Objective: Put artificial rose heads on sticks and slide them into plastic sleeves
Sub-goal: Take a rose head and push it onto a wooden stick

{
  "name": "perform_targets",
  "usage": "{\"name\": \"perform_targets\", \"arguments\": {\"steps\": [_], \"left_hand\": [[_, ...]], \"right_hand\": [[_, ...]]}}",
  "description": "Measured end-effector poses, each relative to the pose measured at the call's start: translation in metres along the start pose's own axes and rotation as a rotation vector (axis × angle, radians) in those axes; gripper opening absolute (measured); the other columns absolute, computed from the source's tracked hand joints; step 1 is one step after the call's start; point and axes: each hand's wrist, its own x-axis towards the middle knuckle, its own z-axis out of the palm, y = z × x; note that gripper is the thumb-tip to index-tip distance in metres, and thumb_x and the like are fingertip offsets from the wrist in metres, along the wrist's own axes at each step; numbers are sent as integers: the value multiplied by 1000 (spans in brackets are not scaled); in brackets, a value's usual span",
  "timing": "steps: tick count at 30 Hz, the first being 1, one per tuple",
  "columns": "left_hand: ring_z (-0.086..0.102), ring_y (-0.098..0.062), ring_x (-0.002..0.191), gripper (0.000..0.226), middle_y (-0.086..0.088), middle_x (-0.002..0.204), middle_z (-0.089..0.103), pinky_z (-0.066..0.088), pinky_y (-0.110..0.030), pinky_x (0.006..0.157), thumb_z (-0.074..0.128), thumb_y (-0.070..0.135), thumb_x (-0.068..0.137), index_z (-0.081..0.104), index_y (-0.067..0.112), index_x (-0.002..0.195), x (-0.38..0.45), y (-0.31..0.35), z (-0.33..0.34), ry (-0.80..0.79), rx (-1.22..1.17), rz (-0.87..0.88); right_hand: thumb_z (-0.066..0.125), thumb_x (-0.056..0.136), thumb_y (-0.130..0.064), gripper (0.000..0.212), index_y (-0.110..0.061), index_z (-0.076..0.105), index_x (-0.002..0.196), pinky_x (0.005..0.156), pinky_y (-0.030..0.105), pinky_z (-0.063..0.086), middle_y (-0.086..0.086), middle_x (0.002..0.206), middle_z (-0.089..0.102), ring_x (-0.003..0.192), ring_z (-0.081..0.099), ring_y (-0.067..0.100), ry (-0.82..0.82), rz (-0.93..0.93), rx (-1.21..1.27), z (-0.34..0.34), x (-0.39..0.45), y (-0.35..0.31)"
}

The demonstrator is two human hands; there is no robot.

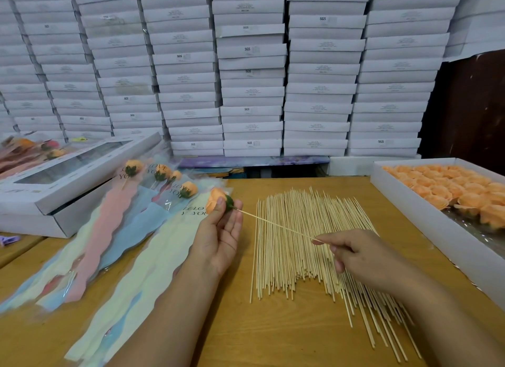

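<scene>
Behind right hand (352,253), stick (276,224) end hidden; left hand (222,230) pinches rose head (216,201).

This was a packing workshop: white boxes (251,93) stacked high behind a wooden table (246,334) strewn with sticks (300,257) and sleeved roses (131,216).

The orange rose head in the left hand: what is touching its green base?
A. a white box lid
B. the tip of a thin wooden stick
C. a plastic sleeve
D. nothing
B: the right hand pinches a thin wooden stick whose tip meets the green base of the orange rose head held by the left hand.
</scene>
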Motion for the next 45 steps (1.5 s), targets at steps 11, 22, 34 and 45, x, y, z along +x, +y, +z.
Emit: {"name": "perform_targets", "arguments": {"steps": [11,22,34,45], "left_hand": [[77,-20,86,17,-18,96,76,62,-28,62,65,11,91,64,5,108,1,1,-2,7,-1,-6],[77,-20,85,14,-17,94,77,62,-28,61,63,10,93,64,5,107,2,1,-2,5,-8,-7],[77,-20,86,17,-18,97,76,62,-28,61,65,10,91,64,5,106,2,1,-3,1,-6,-13],[77,-20,85,14,-17,95,77,62,-28,60,64,10,92,64,5,105,3,1,-2,3,-8,-10]], "right_hand": [[45,104,-17,40,-52,61,115,63,38,55,-9,71,70,48,49,4,-11,12,-24,-1,-2,-6],[45,104,-16,40,-50,62,115,59,33,50,-9,71,70,48,48,5,-11,6,-15,-1,-2,-6],[45,104,-16,39,-47,62,119,59,30,49,-8,72,70,45,47,2,-11,18,-10,-1,-2,-7],[44,104,-18,38,-45,64,121,60,34,51,-7,71,70,49,49,5,-11,34,-17,-2,-3,-7]]}}
